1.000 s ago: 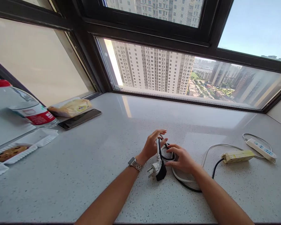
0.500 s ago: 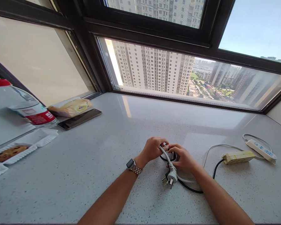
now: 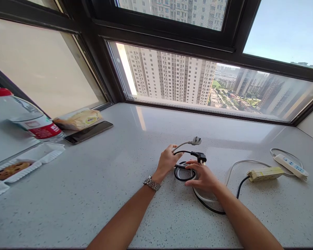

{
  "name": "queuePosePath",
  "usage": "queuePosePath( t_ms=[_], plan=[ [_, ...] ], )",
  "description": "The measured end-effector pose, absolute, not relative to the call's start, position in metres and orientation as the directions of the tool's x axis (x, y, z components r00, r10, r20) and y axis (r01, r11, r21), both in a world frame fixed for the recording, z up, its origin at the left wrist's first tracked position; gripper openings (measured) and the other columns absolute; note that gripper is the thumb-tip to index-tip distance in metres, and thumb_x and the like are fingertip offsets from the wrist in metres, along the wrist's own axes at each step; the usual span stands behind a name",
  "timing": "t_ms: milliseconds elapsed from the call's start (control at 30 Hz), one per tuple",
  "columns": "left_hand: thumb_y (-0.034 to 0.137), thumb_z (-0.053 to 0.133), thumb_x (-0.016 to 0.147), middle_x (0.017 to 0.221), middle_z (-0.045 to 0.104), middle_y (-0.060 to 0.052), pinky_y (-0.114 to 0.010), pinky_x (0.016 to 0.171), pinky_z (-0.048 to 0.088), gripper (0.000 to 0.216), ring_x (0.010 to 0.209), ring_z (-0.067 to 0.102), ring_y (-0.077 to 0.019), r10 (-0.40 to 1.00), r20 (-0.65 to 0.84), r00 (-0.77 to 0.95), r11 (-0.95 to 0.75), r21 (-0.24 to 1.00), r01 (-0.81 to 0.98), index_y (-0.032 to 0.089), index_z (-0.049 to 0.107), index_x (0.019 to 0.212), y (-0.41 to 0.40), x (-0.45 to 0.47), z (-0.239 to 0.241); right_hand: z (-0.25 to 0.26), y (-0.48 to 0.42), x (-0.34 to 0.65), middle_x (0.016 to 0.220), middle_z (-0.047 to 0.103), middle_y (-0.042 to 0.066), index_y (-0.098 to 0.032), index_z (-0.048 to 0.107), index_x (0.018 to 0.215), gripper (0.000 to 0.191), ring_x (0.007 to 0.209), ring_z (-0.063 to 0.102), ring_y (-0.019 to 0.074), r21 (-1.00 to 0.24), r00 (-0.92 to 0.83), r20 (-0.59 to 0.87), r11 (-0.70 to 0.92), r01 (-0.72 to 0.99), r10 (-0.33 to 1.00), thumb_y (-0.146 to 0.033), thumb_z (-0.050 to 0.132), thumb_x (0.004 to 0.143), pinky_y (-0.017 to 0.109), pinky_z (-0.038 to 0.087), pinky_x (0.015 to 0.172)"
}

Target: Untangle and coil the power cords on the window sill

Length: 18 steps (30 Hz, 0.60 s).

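Observation:
My left hand (image 3: 167,160) is closed around a white power cord (image 3: 182,144) and a black power cord (image 3: 184,151) near their ends. The grey-white plug (image 3: 196,140) and the black plug (image 3: 201,158) stick out to the right of it, prongs outward. Below them, the two cords form a small loop (image 3: 182,179) over the counter. My right hand (image 3: 205,177) curls around the right side of this loop, thumb below and fingers above. From there the cords run right, passing beneath my right forearm, towards a yellowed power strip (image 3: 266,174) and a white power strip (image 3: 290,166).
The speckled white counter (image 3: 94,194) meets a dark window frame (image 3: 208,115) at the back. On the left are a red-capped bottle (image 3: 45,130), a tissue pack (image 3: 80,119), a phone (image 3: 90,132) and a plastic tray (image 3: 50,152) with a cookie (image 3: 14,171).
The two plugs have swung from hanging towards me, below my hands, to pointing away and right, above the loop. My left hand has turned over; my right hand remains by the loop.

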<state>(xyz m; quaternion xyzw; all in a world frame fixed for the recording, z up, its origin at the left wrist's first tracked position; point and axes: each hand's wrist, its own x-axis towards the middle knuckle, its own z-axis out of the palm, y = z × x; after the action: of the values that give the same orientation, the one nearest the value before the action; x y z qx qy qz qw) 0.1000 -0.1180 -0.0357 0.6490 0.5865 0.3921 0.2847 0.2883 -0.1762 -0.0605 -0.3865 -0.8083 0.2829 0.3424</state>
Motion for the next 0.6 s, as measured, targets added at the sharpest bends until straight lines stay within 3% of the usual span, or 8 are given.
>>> queuePosePath(
  t_ms=[100,233,500,600],
  plan=[
    [0.058,0.060,0.069,0.077,0.067,-0.004,-0.027,0.057,0.043,0.049,0.066,0.061,-0.0195,0.983,0.182,-0.003,-0.149,0.814,0.562,0.017,0.058,0.096,-0.1141,0.0982,-0.0398,-0.0599,-0.1757,0.2871,0.127,0.056,0.013,-0.019,0.064,0.111,0.054,0.120,0.050,0.0281,-0.715,-0.479,0.335,0.550,0.432,0.811,-0.054,0.073,0.070,0.044,0.038,0.101],
    [0.066,0.052,0.072,0.061,0.058,0.001,-0.025,0.050,0.038,0.054,0.053,0.052,-0.0154,0.972,0.235,0.017,-0.204,0.802,0.561,0.016,0.059,0.090,-0.1118,0.0981,-0.0433,-0.0604,-0.1758,0.2871,0.130,0.053,0.014,-0.019,0.063,0.113,0.055,0.120,0.049,0.0280,-0.714,-0.470,0.312,0.530,0.457,0.825,-0.054,0.072,0.071,0.044,0.039,0.101],
    [0.055,0.036,0.086,0.051,0.044,0.004,-0.022,0.045,0.034,0.046,0.047,0.042,-0.0120,0.949,0.308,0.069,-0.303,0.830,0.468,0.017,0.060,0.082,-0.1155,0.1039,-0.0444,-0.0538,-0.1799,0.2881,0.135,0.047,0.015,-0.019,0.062,0.115,0.058,0.125,0.043,0.0302,-0.673,-0.453,0.270,0.503,0.542,0.850,-0.052,0.074,0.069,0.046,0.037,0.102],
    [0.054,0.030,0.089,0.047,0.035,0.005,-0.022,0.043,0.032,0.049,0.044,0.036,-0.0105,0.938,0.337,0.080,-0.339,0.843,0.418,0.017,0.054,0.066,-0.1172,0.1063,-0.0445,-0.0513,-0.1808,0.2885,0.135,0.047,0.015,-0.019,0.061,0.117,0.061,0.126,0.041,0.0312,-0.656,-0.449,0.255,0.494,0.570,0.856,-0.055,0.074,0.068,0.048,0.038,0.102]
  ],
)
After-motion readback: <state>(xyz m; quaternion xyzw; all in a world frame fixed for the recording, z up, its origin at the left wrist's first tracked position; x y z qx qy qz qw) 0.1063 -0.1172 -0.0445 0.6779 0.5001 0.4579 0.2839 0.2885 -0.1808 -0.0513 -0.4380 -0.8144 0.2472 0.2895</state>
